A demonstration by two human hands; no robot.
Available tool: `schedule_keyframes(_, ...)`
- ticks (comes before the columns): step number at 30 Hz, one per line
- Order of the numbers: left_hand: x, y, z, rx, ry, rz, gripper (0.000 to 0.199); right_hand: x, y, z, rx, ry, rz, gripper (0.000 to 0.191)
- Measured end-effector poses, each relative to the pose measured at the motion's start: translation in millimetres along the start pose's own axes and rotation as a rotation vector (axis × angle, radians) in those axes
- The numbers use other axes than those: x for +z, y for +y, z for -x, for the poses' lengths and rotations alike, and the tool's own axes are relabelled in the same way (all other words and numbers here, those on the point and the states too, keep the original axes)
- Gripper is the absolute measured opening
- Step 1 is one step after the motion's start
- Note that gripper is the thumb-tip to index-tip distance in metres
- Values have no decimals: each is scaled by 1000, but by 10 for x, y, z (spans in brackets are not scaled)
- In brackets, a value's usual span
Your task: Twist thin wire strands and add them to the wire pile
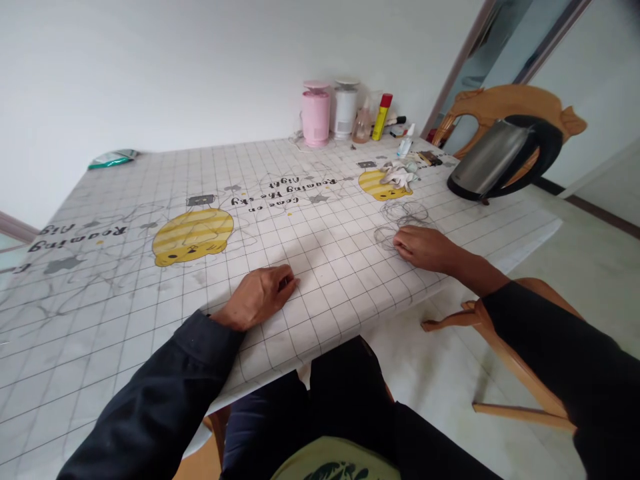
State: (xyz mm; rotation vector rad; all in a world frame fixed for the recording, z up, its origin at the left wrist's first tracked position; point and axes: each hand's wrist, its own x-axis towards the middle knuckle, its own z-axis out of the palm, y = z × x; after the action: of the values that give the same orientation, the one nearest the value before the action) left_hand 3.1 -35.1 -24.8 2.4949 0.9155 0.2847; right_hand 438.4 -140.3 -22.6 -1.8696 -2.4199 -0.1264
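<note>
My left hand [260,293] rests on the tablecloth near the front edge of the table, fingers curled in and thumb against them. Whatever it may hold is hidden. Farther right, my right hand [425,249] is closed in a fist on the cloth. Thin grey loops, like a tangle of fine wire or thread [405,213], lie just beyond it and run up to its fingers. I cannot make out whether the fist grips a strand. A crumpled white cloth or glove [400,175] lies past the loops.
A steel kettle [493,160] stands at the right edge. Along the wall are a pink device [316,115], a white device [345,110], a spray bottle [363,125] and a yellow can [381,120]. A green packet [113,159] lies far left. Wooden chairs [520,107] flank the table.
</note>
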Motion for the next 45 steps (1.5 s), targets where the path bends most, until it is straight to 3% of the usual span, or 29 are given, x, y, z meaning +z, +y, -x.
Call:
schedule_keyframes(3,8,-8,1,-1,0,-8,24,-55,13,19,44,85,-79,12)
schedule_keyframes(9,3,-14,5,-1,-8,-6,25,-38,-48,82,-38,-58,-67,15)
schedule_keyframes(16,-14,12,7,-4,-8,3,26,39,-135,150,-8,85,58,11)
schedule_keyframes(20,-10,9,9,-8,-7,15,26,-67,-161,147,145,241,-25,9)
schedule_keyframes(25,-11,1,0,5,0,13,25,-195,-123,74,510,424,-190,8)
schedule_keyframes(29,-18,2,2,10,4,8,27,-261,-23,11,658,487,-319,9)
schedule_keyframes(41,-28,6,22,33,6,3,24,-252,349,-164,622,498,-111,7)
schedule_keyframes(45,4,8,26,95,126,-3,23,-188,366,-283,583,516,-119,22)
